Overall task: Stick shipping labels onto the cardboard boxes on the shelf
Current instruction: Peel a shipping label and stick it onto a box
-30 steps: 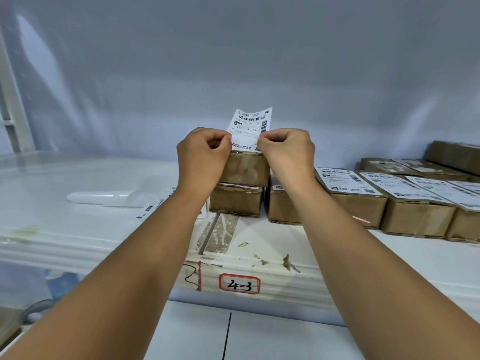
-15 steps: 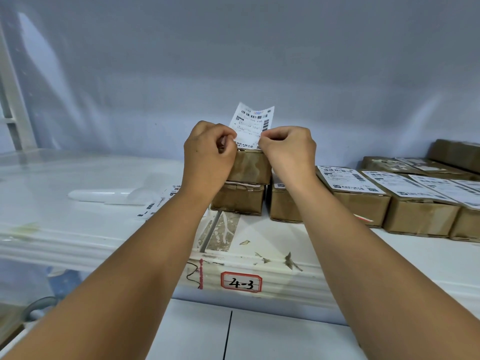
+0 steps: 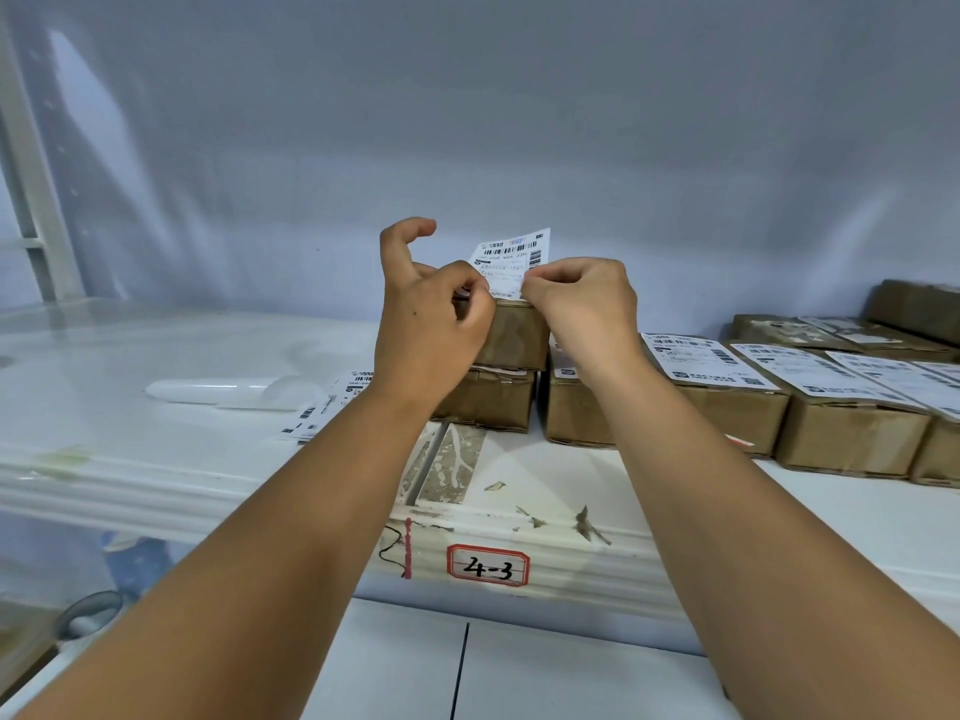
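Observation:
A white shipping label (image 3: 511, 257) with barcodes stands upright between my two hands, above a brown cardboard box (image 3: 514, 332) stacked on a second box (image 3: 488, 400). My left hand (image 3: 431, 324) pinches the label's lower left edge, with one finger lifted and curled above. My right hand (image 3: 584, 304) pinches its lower right edge. Both hands are just over the top box. Whether the backing is coming off is hidden by my fingers.
A row of labelled cardboard boxes (image 3: 727, 392) runs along the white shelf (image 3: 156, 459) to the right. Loose labels (image 3: 332, 402) and a white plastic piece (image 3: 223, 392) lie at the left. A tag reading 4-3 (image 3: 488, 566) marks the shelf's front edge.
My left hand has shifted its hold on the label and one finger has lifted up. The label stands slightly higher and straighter. The right hand has stayed put.

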`<state>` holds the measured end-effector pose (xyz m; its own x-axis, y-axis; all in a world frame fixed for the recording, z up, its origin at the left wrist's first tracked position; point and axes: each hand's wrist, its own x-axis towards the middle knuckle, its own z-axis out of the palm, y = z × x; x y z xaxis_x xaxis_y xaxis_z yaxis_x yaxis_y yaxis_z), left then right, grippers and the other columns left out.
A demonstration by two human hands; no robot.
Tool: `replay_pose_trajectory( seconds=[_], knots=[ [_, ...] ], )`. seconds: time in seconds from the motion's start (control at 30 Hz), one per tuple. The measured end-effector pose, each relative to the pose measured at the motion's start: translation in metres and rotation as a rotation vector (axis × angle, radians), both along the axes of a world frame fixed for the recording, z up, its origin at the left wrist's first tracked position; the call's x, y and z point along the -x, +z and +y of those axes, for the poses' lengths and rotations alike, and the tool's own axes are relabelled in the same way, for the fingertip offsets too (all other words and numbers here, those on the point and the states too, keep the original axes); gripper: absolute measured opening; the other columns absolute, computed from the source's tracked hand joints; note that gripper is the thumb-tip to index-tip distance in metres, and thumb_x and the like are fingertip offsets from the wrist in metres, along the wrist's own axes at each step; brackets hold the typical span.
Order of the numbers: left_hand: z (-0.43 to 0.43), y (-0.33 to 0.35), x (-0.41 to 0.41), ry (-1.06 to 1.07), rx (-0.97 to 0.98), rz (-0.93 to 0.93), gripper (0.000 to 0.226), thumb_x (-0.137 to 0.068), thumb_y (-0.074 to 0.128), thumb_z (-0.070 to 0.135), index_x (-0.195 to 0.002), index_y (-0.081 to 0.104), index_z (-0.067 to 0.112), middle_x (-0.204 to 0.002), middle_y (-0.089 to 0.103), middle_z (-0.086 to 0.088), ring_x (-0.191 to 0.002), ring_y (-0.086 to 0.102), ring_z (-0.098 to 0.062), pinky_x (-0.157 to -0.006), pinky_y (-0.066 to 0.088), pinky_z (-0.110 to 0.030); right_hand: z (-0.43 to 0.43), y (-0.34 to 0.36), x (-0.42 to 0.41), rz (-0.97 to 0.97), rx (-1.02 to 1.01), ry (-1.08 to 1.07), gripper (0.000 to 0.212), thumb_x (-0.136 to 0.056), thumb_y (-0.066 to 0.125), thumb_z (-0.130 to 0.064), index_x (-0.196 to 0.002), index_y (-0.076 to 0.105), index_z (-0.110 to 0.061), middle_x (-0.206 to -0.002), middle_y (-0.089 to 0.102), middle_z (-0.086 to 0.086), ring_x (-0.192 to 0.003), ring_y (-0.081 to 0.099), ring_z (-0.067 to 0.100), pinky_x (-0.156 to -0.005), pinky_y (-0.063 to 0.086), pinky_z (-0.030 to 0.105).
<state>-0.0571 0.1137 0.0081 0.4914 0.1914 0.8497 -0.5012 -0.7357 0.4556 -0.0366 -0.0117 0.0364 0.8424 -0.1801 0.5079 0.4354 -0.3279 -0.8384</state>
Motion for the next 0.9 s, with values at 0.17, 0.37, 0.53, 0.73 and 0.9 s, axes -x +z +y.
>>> replay_pose_trajectory(
  seconds=[0.17,0.37,0.53,0.73,0.9],
  knots=[
    [0.0033,-0.0028,-0.002,0.1,-0.054,-0.016,0.016,-0.086,0.059,0.024,-0.082,0.072,0.016,-0.136,0.035,-0.001,-0.087,0.051,-0.013,-0.068,0.045,-0.027,-0.0007,-0.0008,-0.0014,0.011,0.001,0.002,0.011,-0.079,0.064,-0.018,-0.08,0.073,-0.023,-0.083,0.068,-0.012,-0.076,0.059,0.007,-0.064,0.045,0.021],
    [0.0041,-0.004,-0.0086,0.042,-0.081,-0.037,0.028,-0.083,0.047,0.028,-0.083,0.071,0.013,-0.119,0.059,0.004,-0.101,0.054,-0.017,-0.077,0.041,-0.024,-0.0016,-0.0013,-0.0021,0.004,0.028,0.008,0.011,-0.082,0.063,-0.019,-0.086,0.073,-0.023,-0.087,0.068,-0.013,-0.079,0.059,0.004,-0.064,0.044,0.014],
    [0.0027,-0.0036,-0.0081,0.004,-0.04,0.064,0.02,-0.083,0.039,0.034,-0.077,0.054,0.023,-0.096,0.071,0.002,-0.092,0.061,-0.019,-0.075,0.05,-0.038,0.0005,-0.0037,-0.0035,-0.023,0.104,-0.014,0.014,-0.084,0.059,-0.021,-0.076,0.068,-0.028,-0.091,0.067,-0.012,-0.104,0.057,0.013,-0.084,0.046,0.017],
    [0.0021,-0.0045,-0.0078,-0.007,-0.037,0.067,0.027,-0.084,0.038,0.035,-0.079,0.056,0.015,-0.092,0.07,-0.001,-0.089,0.058,-0.021,-0.072,0.049,-0.042,-0.0023,-0.0037,-0.0032,0.018,0.146,-0.014,0.021,-0.083,0.058,-0.024,-0.063,0.063,-0.028,-0.077,0.06,-0.021,-0.111,0.053,0.016,-0.102,0.04,0.036],
    [0.0031,-0.0053,-0.0089,0.027,-0.09,0.043,0.023,-0.093,0.046,0.03,-0.086,0.059,0.013,-0.082,0.066,0.0,-0.085,0.054,-0.02,-0.066,0.042,-0.033,-0.0012,-0.0048,-0.0011,-0.007,0.153,-0.018,0.021,-0.088,0.052,-0.022,-0.075,0.068,-0.026,-0.085,0.061,-0.012,-0.117,0.043,0.018,-0.1,0.038,0.029]
  ],
)
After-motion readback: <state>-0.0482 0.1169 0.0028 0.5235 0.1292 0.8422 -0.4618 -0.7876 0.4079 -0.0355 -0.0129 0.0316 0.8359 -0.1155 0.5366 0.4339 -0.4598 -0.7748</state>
